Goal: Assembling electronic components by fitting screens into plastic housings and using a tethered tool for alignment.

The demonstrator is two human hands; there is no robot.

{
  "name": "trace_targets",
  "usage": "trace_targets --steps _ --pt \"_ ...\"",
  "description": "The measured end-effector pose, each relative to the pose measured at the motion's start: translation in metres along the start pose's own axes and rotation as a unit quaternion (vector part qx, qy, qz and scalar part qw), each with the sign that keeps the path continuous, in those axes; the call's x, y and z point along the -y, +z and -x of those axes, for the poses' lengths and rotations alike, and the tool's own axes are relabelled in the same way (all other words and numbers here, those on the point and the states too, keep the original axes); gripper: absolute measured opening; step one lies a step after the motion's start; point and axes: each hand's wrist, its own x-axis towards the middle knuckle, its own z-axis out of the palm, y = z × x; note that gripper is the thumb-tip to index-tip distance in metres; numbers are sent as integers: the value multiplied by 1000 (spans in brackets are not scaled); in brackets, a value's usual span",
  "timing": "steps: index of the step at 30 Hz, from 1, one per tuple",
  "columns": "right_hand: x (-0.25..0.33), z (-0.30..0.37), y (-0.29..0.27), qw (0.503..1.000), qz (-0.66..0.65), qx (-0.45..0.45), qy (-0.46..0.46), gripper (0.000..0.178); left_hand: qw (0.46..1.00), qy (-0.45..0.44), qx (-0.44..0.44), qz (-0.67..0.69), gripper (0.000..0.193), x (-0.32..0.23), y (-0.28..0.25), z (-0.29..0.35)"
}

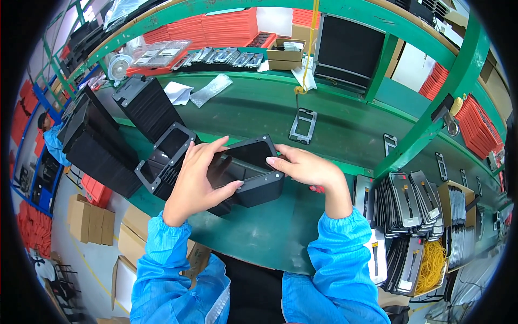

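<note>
In front of me on the green table stands a stack of black rectangular frames (263, 193) with small pale dots along the rims. A dark glossy panel (249, 156) shows inside the top one. My left hand (197, 181) spans the left side of this stack, thumb on the near rim and fingers toward the far edge. Gripping the right side is my right hand (307, 166), its thumb over the rim and the other fingers partly hidden. Beside my left hand, more black frames (167, 146) with glossy insides lean in a row.
Tall black stacks (102, 146) rise at the left. A grey metal frame (303, 126) lies behind my hands. At the right are piled flat panels (404, 202), a box with yellow rubber bands (433, 264) and a green post (458, 92). A yellow cord (310, 54) hangs overhead.
</note>
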Motion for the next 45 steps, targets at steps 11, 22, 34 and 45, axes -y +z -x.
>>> trace_targets --steps 11,22,34,45 --pt "11 2 4 998 2 46 49 72 1000 -12 25 3 89 9 -3 8" --pt "-2 3 -3 998 1 45 54 72 990 -125 46 -48 58 23 -32 39" --pt "52 34 -3 873 -370 -103 -301 51 994 -90 57 13 45 39 -29 44" --pt "68 2 66 962 -40 134 -234 42 997 -51 61 3 59 50 -28 51"
